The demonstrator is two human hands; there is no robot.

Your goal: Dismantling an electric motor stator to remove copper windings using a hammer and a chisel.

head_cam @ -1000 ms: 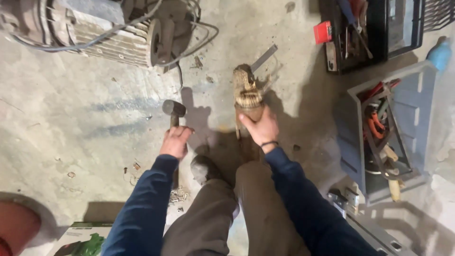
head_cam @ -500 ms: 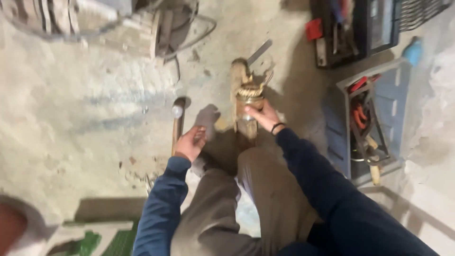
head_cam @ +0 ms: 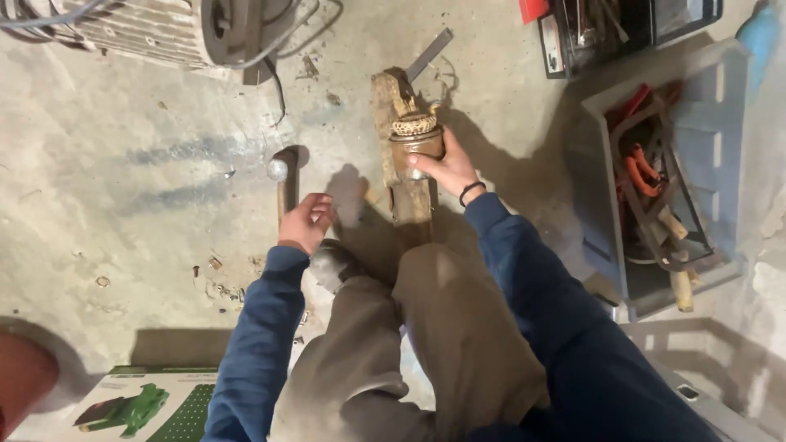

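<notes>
So, looking down at a concrete floor (head_cam: 123,188), the right hand (head_cam: 442,170) is wrapped around a brass-coloured cylindrical part (head_cam: 416,146) with a woven-looking copper top, fingers closed on its side. That part sits on top of a rough wooden block (head_cam: 405,176) lying on the floor, which runs from just in front of the person's knees away from them. The left hand (head_cam: 307,223) is closed around the wooden handle of a hammer (head_cam: 282,176); the round metal head rests on the concrete a little left of the block, not touching it. Both sleeves are dark blue, and there's a dark band on the right wrist. A shoe (head_cam: 332,263) sits just below the left hand, next to the near end of the block.

Around it all: a ribbed electric motor (head_cam: 164,29) with cables at the top left, a thin flat metal strip (head_cam: 430,53) just past the far end of the block, and a grey toolbox (head_cam: 655,188) off to the right with orange-handled tools in it. A green and white cardboard box (head_cam: 139,405) lies at the bottom left.
</notes>
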